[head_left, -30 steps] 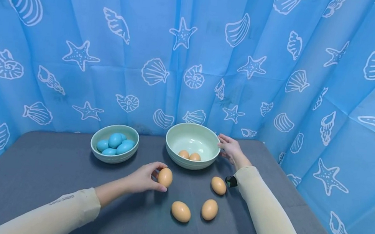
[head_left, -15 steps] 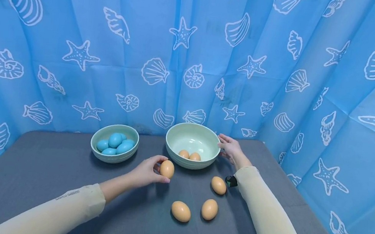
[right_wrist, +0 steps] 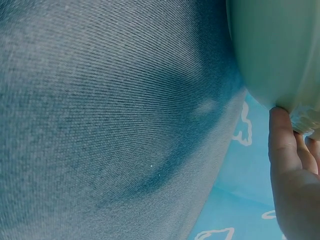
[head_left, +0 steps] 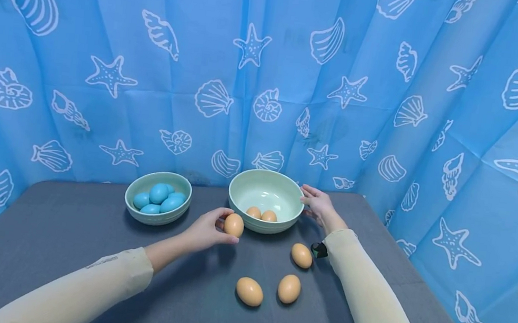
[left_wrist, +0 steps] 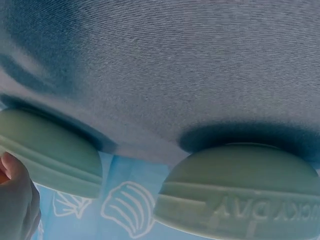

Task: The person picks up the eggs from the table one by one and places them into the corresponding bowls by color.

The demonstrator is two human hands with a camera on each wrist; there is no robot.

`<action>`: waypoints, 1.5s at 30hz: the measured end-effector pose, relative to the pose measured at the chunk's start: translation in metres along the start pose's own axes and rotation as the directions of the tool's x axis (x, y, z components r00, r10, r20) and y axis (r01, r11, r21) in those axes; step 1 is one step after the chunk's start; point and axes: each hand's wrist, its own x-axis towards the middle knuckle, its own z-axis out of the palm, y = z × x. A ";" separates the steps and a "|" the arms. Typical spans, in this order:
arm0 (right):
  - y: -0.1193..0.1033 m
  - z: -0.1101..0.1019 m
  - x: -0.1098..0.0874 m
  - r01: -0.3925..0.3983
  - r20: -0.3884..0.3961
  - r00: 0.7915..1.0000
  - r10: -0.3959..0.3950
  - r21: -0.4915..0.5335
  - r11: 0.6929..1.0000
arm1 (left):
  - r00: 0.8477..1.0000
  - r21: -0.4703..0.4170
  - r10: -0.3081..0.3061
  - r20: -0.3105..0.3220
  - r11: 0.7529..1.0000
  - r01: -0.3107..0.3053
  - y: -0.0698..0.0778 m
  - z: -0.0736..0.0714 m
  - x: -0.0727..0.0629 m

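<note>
In the head view, my left hand (head_left: pixel 207 230) pinches a brown egg (head_left: pixel 234 225) between thumb and fingers. The egg is lifted above the table, just short of the front left side of the larger pale green bowl (head_left: pixel 263 183). Two brown eggs (head_left: pixel 269 216) lie inside that bowl. At its right rim, my right hand (head_left: pixel 321 207) holds the bowl, and the right wrist view shows fingertips (right_wrist: pixel 281 117) against its outer wall. Three more brown eggs (head_left: pixel 302 256) lie on the table in front of it. In the left wrist view only part of the left hand shows.
A smaller green bowl (head_left: pixel 155 220) full of several blue eggs (head_left: pixel 159 193) stands to the left. The grey table (head_left: pixel 62 245) ends at a blue curtain (head_left: pixel 178 67) with shell prints. A small black object (head_left: pixel 319 250) shows by the right sleeve.
My left hand has carried the brown egg forward and slightly right, closer to the larger bowl. The right hand and the bowl have stayed in place.
</note>
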 end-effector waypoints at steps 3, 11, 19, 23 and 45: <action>0.000 0.000 0.000 -0.003 -0.002 1.000 0.003 0.004 1.000 | 1.000 -0.006 0.007 -0.018 1.000 -0.007 0.002 0.001 0.003; 0.000 0.000 0.000 -0.006 -0.012 1.000 0.006 -0.006 1.000 | 0.998 -0.020 0.025 -0.049 0.999 -0.026 0.010 0.006 0.011; -0.001 0.000 -0.001 -0.011 -0.020 1.000 0.010 -0.009 1.000 | 0.994 -0.006 0.084 -0.076 0.996 -0.085 0.020 0.010 0.029; -0.001 0.000 -0.001 -0.008 -0.016 1.000 0.008 0.003 1.000 | 0.988 -0.010 0.127 -0.084 0.992 -0.129 0.026 0.010 0.041; 0.002 0.000 -0.002 0.005 -0.018 1.000 -0.005 0.020 1.000 | 0.998 0.142 0.041 -0.057 0.989 -0.033 0.024 0.022 0.108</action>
